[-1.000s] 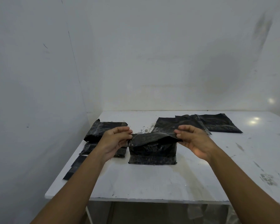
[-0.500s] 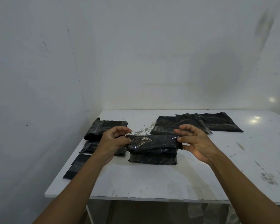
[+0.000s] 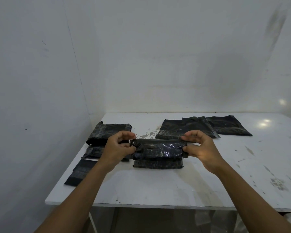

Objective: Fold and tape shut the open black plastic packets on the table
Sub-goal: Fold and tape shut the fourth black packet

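Inspector: Since a second ago the packet's (image 3: 158, 149) mouth has come down. It stood raised and open then, and now it is rolled forward into a thick band across the top. Both hands have dropped slightly with it.

Clerk: State of the hands?

Inspector: Left hand (image 3: 118, 148) pinches the left end of the rolled band, thumb underneath and fingers curled over the top. Right hand (image 3: 202, 149) does the same at the right end. Both are closed on the plastic, with the palms facing each other.

Clerk: Condition and position of the item?

Inspector: Black and glossy, heavily crinkled, with pale glints along the creases. The rolled part is stretched level between the two hands. The lower body sits beneath it with its near edge resting on the table (image 3: 158, 187), towards the left of centre.

Clerk: Surroundings?

Inspector: Folded packets (image 3: 107, 132) lie just behind the left hand, one bundle beyond another and partly hidden by the wrist. Dark flat strips (image 3: 81, 172) sit at the table's left edge, nearer the person. Flat packets (image 3: 180, 129), overlapping and unfolded, lie behind the right hand towards the far side. The tabletop is white, scuffed and stained, and stands in a corner against a pale wall (image 3: 158, 64).
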